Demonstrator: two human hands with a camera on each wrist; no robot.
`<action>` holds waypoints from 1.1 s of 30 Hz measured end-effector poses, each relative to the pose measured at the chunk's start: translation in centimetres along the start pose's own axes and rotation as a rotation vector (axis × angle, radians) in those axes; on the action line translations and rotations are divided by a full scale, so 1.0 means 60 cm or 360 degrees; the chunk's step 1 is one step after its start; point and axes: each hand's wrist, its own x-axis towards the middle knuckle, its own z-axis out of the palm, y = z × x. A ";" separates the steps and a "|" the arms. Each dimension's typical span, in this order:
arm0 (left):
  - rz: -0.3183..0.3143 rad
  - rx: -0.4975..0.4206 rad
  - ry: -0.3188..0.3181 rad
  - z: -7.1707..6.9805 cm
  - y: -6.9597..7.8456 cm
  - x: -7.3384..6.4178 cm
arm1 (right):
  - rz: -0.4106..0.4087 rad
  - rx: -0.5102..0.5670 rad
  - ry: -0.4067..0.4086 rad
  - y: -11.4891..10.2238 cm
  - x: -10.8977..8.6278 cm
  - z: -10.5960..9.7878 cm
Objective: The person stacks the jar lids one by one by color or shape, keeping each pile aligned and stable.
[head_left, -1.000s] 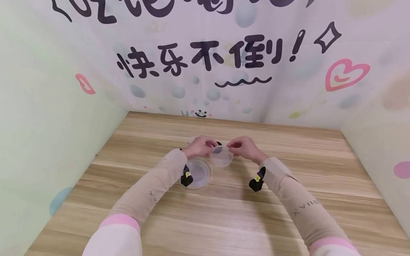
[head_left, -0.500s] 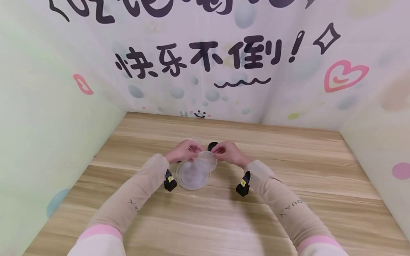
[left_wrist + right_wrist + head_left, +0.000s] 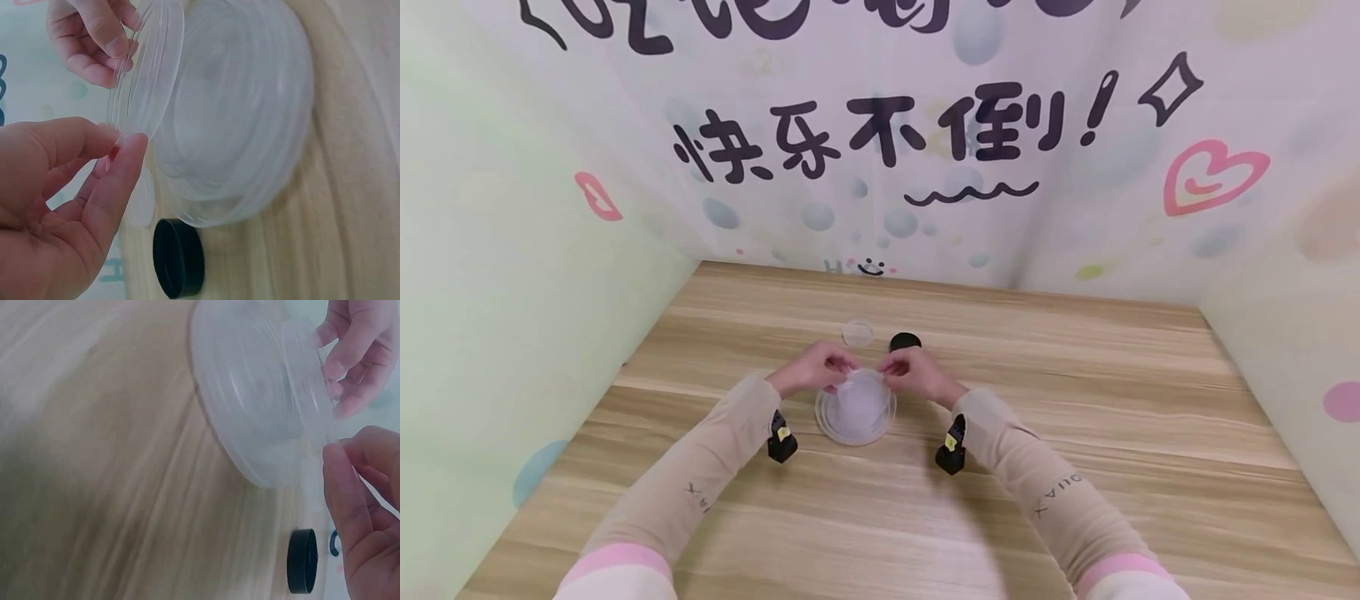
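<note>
Both hands pinch the rim of a clear round plastic lid (image 3: 862, 392), one at each side. My left hand (image 3: 820, 367) holds its left edge between thumb and fingers; my right hand (image 3: 917, 375) has the right edge. The lid is tilted close over larger clear round plastic pieces (image 3: 853, 435), which look like nested lids or a shallow dish on the table. In the left wrist view the held lid (image 3: 156, 75) shows a ridged rim, and a small red spot (image 3: 113, 155) shows by the left fingertips.
Behind the right hand lies a black round cap (image 3: 905, 342). A smaller clear disc (image 3: 857, 333) lies farther back, beyond the left hand. The wood-grain table (image 3: 880, 517) is bounded by a printed cloth (image 3: 880, 217) behind and pale walls at both sides.
Both hands have moved left and a little nearer with the held lid, from beside the larger clear pieces to over them. The black cap and small disc are now more exposed.
</note>
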 end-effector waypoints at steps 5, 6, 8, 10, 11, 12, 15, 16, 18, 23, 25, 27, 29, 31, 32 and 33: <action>-0.0014 0.0012 -0.0011 -0.002 -0.010 -0.008 | -0.0033 -0.0040 -0.0004 0.004 0.001 0.011; -0.0020 0.0012 -0.0010 -0.002 -0.010 -0.009 | -0.0038 -0.0047 -0.0005 0.004 0.002 0.013; -0.0039 0.0019 0.0002 -0.002 -0.011 -0.013 | -0.0051 -0.0069 -0.0009 0.003 0.001 0.016; -0.0037 0.0034 0.0004 -0.002 -0.012 -0.014 | -0.0044 -0.0088 -0.0006 0.003 0.001 0.019; -0.0038 0.0039 0.0004 -0.002 -0.013 -0.015 | -0.0049 -0.0095 -0.0008 0.002 0.000 0.020; -0.0040 0.0040 0.0003 -0.001 -0.014 -0.015 | -0.0050 -0.0098 -0.0010 0.002 0.000 0.021; -0.0041 0.0042 -0.0006 -0.001 -0.018 -0.015 | -0.0066 -0.0088 -0.0015 0.001 -0.001 0.023; -0.0049 0.0033 -0.0006 -0.001 -0.020 -0.015 | -0.0074 -0.0088 -0.0016 0.002 -0.001 0.024; -0.0049 0.0034 -0.0015 -0.001 -0.021 -0.016 | -0.0068 -0.0080 -0.0018 0.003 0.000 0.026; -0.0052 0.0028 -0.0020 -0.001 -0.024 -0.018 | -0.0076 -0.0067 -0.0030 0.006 0.000 0.028; -0.0042 0.0037 -0.0013 0.000 -0.024 -0.018 | -0.0085 -0.0056 -0.0033 0.005 -0.001 0.028; -0.0053 0.0042 0.0003 0.002 -0.024 -0.018 | -0.0088 -0.0036 -0.0042 0.004 -0.002 0.027; -0.0053 0.0055 0.0013 0.003 -0.024 -0.018 | -0.0092 -0.0029 -0.0046 0.004 -0.003 0.027; -0.0056 0.0058 0.0023 0.004 -0.023 -0.018 | -0.0092 -0.0028 -0.0047 0.004 -0.003 0.025; -0.0059 0.0056 0.0027 0.004 -0.023 -0.018 | -0.0092 -0.0032 -0.0047 0.004 -0.003 0.025; -0.0054 0.0053 0.0027 0.005 -0.023 -0.018 | -0.0092 -0.0034 -0.0046 0.004 -0.003 0.025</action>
